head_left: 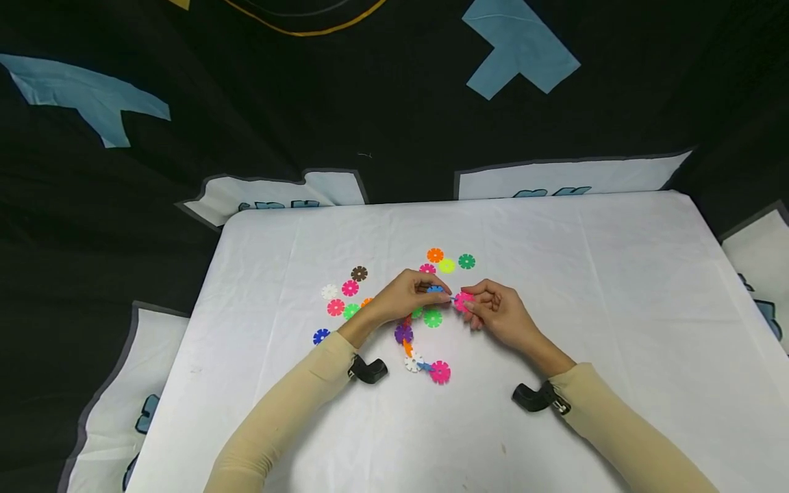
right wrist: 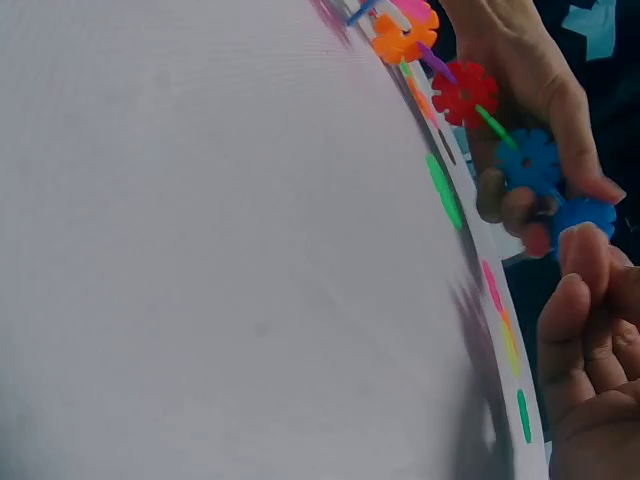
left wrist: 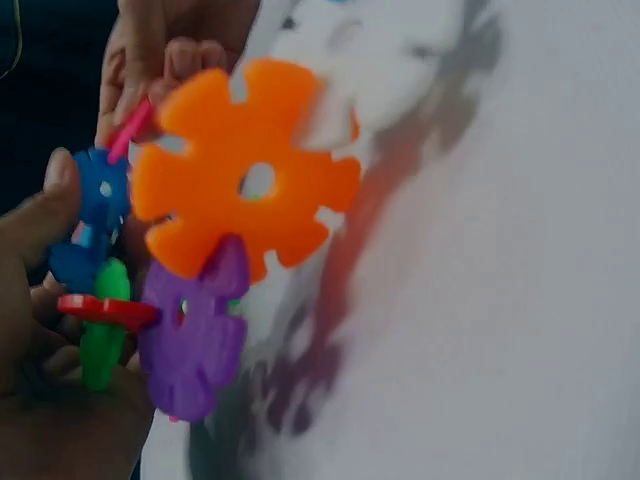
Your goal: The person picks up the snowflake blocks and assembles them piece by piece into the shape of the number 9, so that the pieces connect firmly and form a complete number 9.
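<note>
A chain of interlocking notched plastic discs hangs from my left hand (head_left: 402,296), which pinches it at a blue disc (right wrist: 528,160). From there the chain runs through a green disc (left wrist: 105,330), a red disc (right wrist: 463,93), a purple disc (left wrist: 193,340) and an orange disc (left wrist: 245,170) to a white disc (head_left: 414,361) and a pink disc (head_left: 440,372) at its lower end. My right hand (head_left: 501,316) pinches another pink disc (head_left: 463,302) between thumb and fingers, edge-on against the blue end of the chain. Whether the two are joined cannot be seen.
Loose discs lie flat on the white table (head_left: 555,274): a brown disc (head_left: 359,273) and several others left of my hands, an orange disc (head_left: 435,255), a yellow disc (head_left: 446,266) and a green disc (head_left: 466,261) beyond them. A dark curtain (head_left: 277,103) hangs behind the table.
</note>
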Demonstrator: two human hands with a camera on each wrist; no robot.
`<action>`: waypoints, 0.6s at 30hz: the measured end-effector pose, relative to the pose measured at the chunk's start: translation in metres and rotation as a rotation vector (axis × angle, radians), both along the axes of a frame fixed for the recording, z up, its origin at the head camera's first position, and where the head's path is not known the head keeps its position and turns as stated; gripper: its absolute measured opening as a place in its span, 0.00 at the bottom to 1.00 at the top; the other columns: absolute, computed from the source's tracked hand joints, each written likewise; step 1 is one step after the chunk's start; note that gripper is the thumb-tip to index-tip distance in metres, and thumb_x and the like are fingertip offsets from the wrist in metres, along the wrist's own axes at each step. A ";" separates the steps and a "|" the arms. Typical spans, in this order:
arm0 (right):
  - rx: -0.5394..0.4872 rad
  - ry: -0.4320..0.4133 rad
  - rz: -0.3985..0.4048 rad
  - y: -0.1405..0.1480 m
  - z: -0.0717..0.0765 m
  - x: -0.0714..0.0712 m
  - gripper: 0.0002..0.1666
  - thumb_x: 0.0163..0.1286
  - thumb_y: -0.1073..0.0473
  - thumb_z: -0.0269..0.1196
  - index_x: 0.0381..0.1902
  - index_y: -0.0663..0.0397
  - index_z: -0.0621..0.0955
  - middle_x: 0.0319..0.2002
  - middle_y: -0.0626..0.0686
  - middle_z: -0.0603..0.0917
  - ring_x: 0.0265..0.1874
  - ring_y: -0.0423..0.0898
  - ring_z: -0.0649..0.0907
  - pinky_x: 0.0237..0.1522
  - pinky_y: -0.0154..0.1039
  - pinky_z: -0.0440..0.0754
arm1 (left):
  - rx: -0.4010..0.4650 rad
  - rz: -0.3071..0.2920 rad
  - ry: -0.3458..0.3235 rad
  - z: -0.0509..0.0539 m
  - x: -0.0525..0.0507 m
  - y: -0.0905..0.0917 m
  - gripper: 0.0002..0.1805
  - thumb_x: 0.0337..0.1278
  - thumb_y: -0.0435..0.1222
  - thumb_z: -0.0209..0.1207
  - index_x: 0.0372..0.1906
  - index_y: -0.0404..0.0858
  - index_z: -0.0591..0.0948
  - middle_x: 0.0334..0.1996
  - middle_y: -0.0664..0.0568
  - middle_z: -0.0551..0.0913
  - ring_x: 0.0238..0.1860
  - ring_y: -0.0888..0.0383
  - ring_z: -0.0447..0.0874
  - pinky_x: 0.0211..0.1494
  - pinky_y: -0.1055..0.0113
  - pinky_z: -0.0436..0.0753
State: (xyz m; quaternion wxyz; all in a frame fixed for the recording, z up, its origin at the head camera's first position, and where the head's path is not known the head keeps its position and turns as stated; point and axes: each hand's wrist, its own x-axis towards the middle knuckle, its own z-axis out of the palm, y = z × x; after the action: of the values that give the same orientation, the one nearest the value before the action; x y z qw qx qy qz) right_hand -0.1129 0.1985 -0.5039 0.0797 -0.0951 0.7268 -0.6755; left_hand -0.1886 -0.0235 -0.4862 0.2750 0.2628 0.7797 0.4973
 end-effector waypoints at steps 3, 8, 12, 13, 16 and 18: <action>-0.013 0.023 -0.009 -0.001 0.000 0.000 0.12 0.70 0.72 0.58 0.50 0.72 0.76 0.29 0.72 0.83 0.18 0.48 0.82 0.24 0.35 0.81 | 0.025 0.018 -0.037 0.001 0.000 0.000 0.10 0.60 0.43 0.65 0.42 0.42 0.87 0.38 0.54 0.89 0.40 0.60 0.85 0.50 0.67 0.80; 0.032 0.043 -0.009 -0.004 -0.001 0.001 0.11 0.70 0.71 0.58 0.49 0.72 0.76 0.27 0.70 0.83 0.17 0.50 0.81 0.22 0.34 0.80 | 0.037 0.014 -0.040 -0.002 0.000 0.000 0.11 0.58 0.43 0.67 0.42 0.41 0.87 0.39 0.52 0.89 0.41 0.60 0.84 0.51 0.68 0.80; 0.038 0.041 -0.006 -0.006 -0.004 0.001 0.11 0.70 0.70 0.59 0.48 0.72 0.76 0.28 0.69 0.83 0.17 0.52 0.81 0.22 0.36 0.81 | 0.032 0.013 -0.041 -0.004 -0.001 0.000 0.12 0.58 0.44 0.67 0.42 0.43 0.87 0.38 0.53 0.89 0.41 0.61 0.86 0.53 0.67 0.79; 0.036 0.033 -0.005 -0.006 -0.005 0.001 0.11 0.70 0.70 0.58 0.49 0.71 0.76 0.28 0.69 0.83 0.17 0.52 0.81 0.22 0.35 0.81 | 0.023 0.013 -0.044 -0.004 -0.001 0.000 0.12 0.59 0.44 0.66 0.43 0.43 0.87 0.38 0.53 0.89 0.41 0.62 0.86 0.53 0.68 0.79; 0.093 0.014 0.021 -0.002 -0.004 -0.002 0.14 0.73 0.67 0.56 0.53 0.68 0.75 0.26 0.67 0.83 0.16 0.50 0.80 0.22 0.34 0.79 | 0.010 -0.021 -0.073 -0.004 -0.002 0.000 0.13 0.63 0.44 0.63 0.47 0.42 0.85 0.37 0.52 0.90 0.40 0.60 0.88 0.52 0.67 0.80; 0.194 0.044 0.022 0.004 -0.003 -0.008 0.15 0.74 0.64 0.56 0.56 0.66 0.75 0.24 0.62 0.83 0.16 0.47 0.79 0.21 0.32 0.76 | 0.000 -0.052 -0.082 -0.003 -0.003 -0.001 0.14 0.66 0.45 0.60 0.49 0.43 0.84 0.36 0.52 0.90 0.40 0.60 0.88 0.49 0.68 0.81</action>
State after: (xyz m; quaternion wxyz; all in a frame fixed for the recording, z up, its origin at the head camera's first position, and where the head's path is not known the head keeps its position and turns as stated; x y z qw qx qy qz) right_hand -0.1207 0.2028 -0.5069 0.0799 -0.1100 0.7892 -0.5989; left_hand -0.1920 -0.0247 -0.4896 0.3198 0.2625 0.7607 0.5002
